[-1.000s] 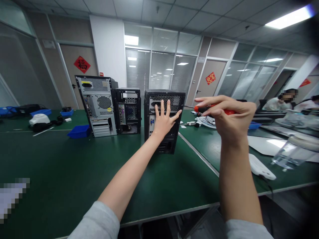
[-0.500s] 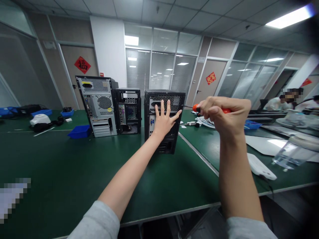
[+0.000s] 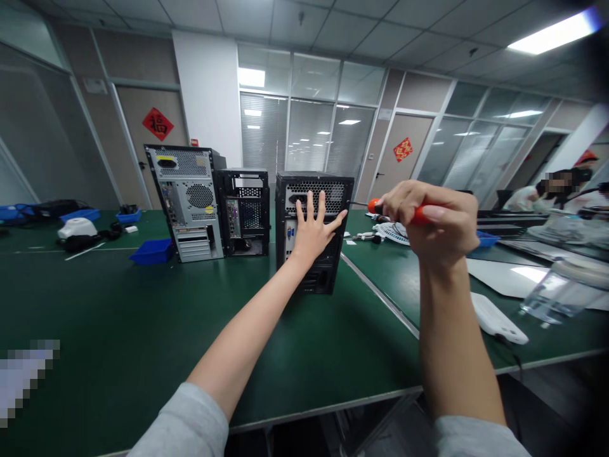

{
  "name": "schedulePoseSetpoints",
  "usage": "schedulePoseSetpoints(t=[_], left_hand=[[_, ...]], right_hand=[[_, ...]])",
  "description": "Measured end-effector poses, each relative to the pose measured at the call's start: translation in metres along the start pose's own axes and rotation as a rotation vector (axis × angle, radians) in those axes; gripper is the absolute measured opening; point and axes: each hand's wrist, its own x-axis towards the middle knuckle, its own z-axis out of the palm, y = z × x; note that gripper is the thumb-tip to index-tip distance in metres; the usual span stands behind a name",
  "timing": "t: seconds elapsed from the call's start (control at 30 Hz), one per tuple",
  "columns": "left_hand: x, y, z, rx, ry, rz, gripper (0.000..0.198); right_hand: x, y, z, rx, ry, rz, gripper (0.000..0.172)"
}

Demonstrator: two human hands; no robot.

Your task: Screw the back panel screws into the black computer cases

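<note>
A black computer case (image 3: 314, 283) stands upright on the green table, its back panel facing me. My left hand (image 3: 313, 235) lies spread against that panel, over the power supply grille and the ports, with nothing in its fingers. My right hand (image 3: 432, 219) is wrapped round the orange handle of a screwdriver (image 3: 375, 206). The shaft points left, and its tip meets the upper right edge of the case's back. The screw at the tip is too small to make out.
Left of the case stand a black open-frame case (image 3: 250, 212) and a taller grey-backed case (image 3: 195, 203). A blue tray (image 3: 151, 252) sits beside them. To the right are a white device (image 3: 498, 318) and a clear jar (image 3: 561, 289). People sit far right.
My right hand has turned on the screwdriver handle; the thumb now lies along it and more orange shows. My left hand and the case stay put.
</note>
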Motion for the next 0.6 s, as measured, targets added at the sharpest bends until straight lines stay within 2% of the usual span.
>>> schedulePoseSetpoints(t=[0.6], left_hand=[[-0.0003, 0.0004, -0.0017, 0.011, 0.015, 0.001, 0.074]], right_hand=[[-0.0058, -0.0026, 0.0013, 0.108, 0.091, 0.102, 0.017]])
